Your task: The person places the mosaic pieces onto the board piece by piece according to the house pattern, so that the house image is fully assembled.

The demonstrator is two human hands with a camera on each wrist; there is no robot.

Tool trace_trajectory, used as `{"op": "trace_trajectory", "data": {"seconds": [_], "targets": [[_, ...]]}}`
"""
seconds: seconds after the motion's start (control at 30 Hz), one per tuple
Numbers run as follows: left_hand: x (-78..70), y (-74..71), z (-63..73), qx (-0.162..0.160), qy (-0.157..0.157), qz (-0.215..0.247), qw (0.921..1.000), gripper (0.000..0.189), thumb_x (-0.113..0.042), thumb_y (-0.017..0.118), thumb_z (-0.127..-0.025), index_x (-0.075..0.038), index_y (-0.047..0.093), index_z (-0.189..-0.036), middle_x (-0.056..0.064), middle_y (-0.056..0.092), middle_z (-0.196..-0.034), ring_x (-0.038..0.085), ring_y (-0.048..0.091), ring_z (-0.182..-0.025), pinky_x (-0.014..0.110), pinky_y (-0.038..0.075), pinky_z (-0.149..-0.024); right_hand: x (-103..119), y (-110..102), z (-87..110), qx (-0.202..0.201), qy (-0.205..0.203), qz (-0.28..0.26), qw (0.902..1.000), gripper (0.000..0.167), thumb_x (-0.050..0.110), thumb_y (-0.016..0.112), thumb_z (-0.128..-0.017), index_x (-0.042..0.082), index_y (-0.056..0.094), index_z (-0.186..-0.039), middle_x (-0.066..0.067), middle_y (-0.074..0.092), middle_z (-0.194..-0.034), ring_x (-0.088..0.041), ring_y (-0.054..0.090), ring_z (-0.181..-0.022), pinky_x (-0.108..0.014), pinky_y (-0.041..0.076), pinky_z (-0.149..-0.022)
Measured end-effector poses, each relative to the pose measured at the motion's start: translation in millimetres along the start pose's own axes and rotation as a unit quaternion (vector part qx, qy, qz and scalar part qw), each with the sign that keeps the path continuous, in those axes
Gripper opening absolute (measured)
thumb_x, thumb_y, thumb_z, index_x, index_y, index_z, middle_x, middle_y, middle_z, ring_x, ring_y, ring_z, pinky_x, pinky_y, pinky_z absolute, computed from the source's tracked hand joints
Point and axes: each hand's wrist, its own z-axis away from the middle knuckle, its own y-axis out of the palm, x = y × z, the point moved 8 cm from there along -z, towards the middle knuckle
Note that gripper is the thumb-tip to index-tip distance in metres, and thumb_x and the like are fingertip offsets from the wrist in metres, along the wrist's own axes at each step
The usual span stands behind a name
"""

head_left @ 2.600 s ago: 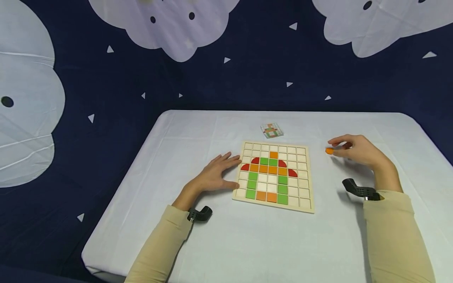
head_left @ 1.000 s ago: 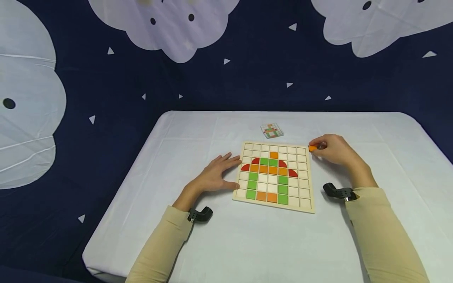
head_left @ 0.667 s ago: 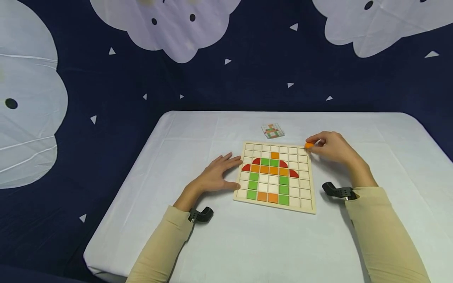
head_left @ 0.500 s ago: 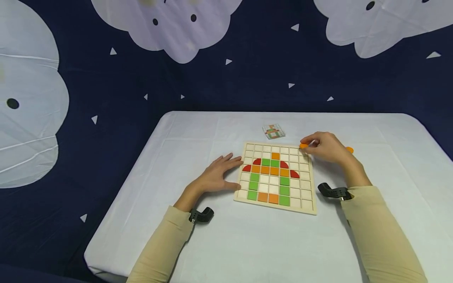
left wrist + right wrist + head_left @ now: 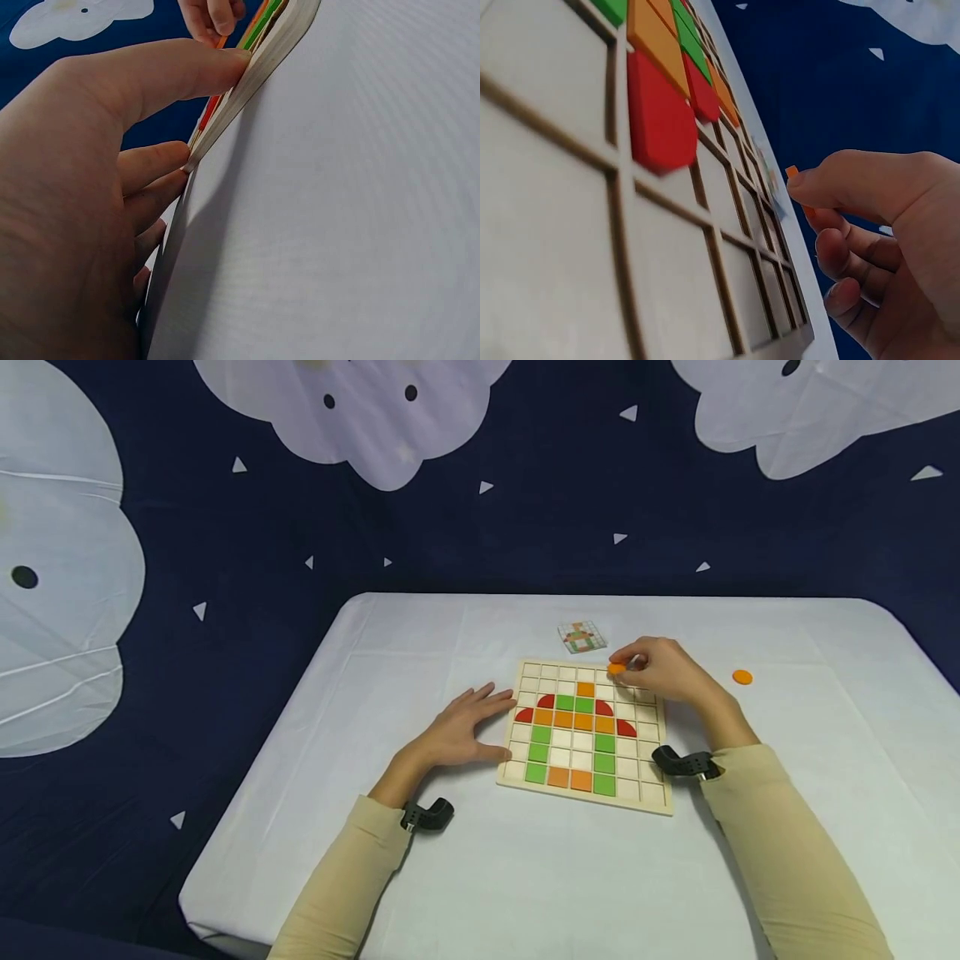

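Observation:
My right hand (image 5: 667, 670) pinches a small orange tile (image 5: 617, 668) between thumb and fingertips, above the upper right part of a wooden grid board (image 5: 660, 812). In the right wrist view that tile (image 5: 792, 172) shows edge-on, so its full shape is hidden. My left hand (image 5: 457, 729) rests at the board's left edge with fingers spread. Its thumb and fingertips touch the rim, as the left wrist view shows. Set in the grid are green tiles (image 5: 604, 763), orange squares (image 5: 583, 722) and red quarter-round tiles (image 5: 626, 728), in a mushroom-like figure.
A small square card (image 5: 582, 637) with a similar coloured pattern lies beyond the board. An orange disc (image 5: 742, 677) lies on the white tablecloth (image 5: 585, 877) to the right. A dark blue cloth (image 5: 450, 543) with cloud shapes hangs behind the table.
My right hand has carried the orange tile left, from the tablecloth to over the board's upper right. The orange disc has come into view behind it. My left hand stays at the rim.

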Motion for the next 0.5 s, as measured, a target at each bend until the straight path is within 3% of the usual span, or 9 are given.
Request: {"op": "trace_trajectory", "data": {"seconds": [0.5], "targets": [[0.0,0.4,-0.2,-0.005,0.008,-0.005,0.9999,0.082,-0.054,0.070,-0.076,-0.022,0.042,-0.147,-0.013,0.028,-0.154,0.012,0.009,-0.144,0.031,0.002,-0.116,27,23,-16.3,0.038,-0.045,0.004,0.9982,0.029,0.017,0.072,-0.084,0.007,0.071,-0.111,-0.005,0.065,-0.096,-0.020,0.055,-0.077,-0.035,0.048,-0.065]]}}
